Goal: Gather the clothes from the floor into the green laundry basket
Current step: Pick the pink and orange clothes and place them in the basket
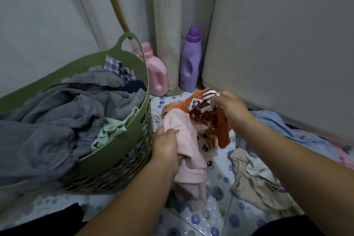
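Observation:
The green laundry basket (134, 140) stands at the left, holding grey clothes (63, 113), a mint cloth (113, 130) and a checked shirt (116, 67). Just right of the basket, my left hand (166, 145) grips a pale pink garment (189, 151) that hangs down to the floor. My right hand (229, 105) pinches an orange printed garment (206, 115), lifted beside the pink one. On the floor at the right lie a beige garment (256, 180) and a light blue garment (281, 126).
A pink detergent bottle (155, 71) and a purple bottle (190, 59) stand against the back wall by a pipe (172, 25). A white appliance (277, 44) fills the right side. The floor mat (220, 216) has a dotted pattern. A dark cloth (63, 216) lies at the lower left.

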Demonstrator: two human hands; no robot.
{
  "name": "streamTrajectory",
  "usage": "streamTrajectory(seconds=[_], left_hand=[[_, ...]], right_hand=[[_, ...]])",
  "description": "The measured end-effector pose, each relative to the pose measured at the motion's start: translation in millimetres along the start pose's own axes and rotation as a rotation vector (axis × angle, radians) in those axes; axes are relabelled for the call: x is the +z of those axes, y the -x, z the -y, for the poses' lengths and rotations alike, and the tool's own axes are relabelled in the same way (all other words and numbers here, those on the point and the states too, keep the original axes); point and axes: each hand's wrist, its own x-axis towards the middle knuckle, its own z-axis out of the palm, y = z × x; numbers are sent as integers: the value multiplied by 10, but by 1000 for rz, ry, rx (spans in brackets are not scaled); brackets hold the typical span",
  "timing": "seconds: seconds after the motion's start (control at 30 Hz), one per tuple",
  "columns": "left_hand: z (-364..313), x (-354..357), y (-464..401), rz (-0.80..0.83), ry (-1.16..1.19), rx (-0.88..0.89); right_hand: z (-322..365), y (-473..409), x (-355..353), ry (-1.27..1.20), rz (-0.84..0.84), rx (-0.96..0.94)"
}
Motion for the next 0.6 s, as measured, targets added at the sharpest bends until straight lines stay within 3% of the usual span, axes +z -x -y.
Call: streamTrajectory(seconds=[0.1, 0.2, 0.33, 0.43, 0.6], left_hand=[[-172, 126, 203, 96, 81, 74], [-413, 202, 462, 172, 116, 199], [-727, 222, 804, 275, 157, 267], [-914, 208, 1020, 355, 167, 260], [-1278, 0, 1161, 377, 129, 394]], right_hand=[[283, 252, -27, -119, 27, -52], [537, 573, -107, -136, 179, -169], [765, 933, -174, 185, 503, -305], [800, 965, -15, 494, 380, -554], [1116, 1014, 299, 365, 32, -678]])
